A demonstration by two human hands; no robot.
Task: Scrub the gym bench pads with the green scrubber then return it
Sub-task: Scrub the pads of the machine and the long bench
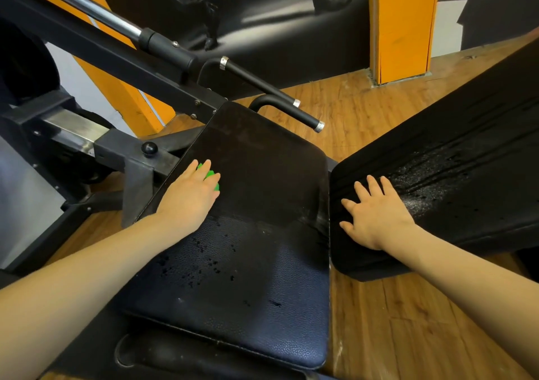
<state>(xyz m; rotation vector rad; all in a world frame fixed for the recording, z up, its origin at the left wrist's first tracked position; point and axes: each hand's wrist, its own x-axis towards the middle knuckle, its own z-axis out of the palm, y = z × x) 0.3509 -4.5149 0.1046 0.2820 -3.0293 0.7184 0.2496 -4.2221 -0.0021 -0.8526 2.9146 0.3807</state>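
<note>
Scrubbing's underway: the green scrubber [210,178] is pressed onto the seat pad [256,193] under the left hand [189,197], fingers curled over it; the right hand [376,213] is laid flat, fingers spread, on the back pad [466,175]. Wet patches probably get scrubbed next.

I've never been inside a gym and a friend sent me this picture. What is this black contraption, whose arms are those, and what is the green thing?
There is just one picture, taken by a camera worn on a person's head, looking down at their own two arms. No robot is involved.

The black contraption is a piece of gym equipment standing on a wooden floor. The flat padded part in the middle is the seat pad; the sloping one on the right is the back pad, which looks wet and streaky. Metal frame bars and black handles run behind.

The left hand presses a green scrubber against the seat pad's far left part; the hand covers most of the scrubber. The right hand lies flat, fingers spread, on the lower end of the back pad, holding nothing. Dark droplets dot the seat pad.
</note>
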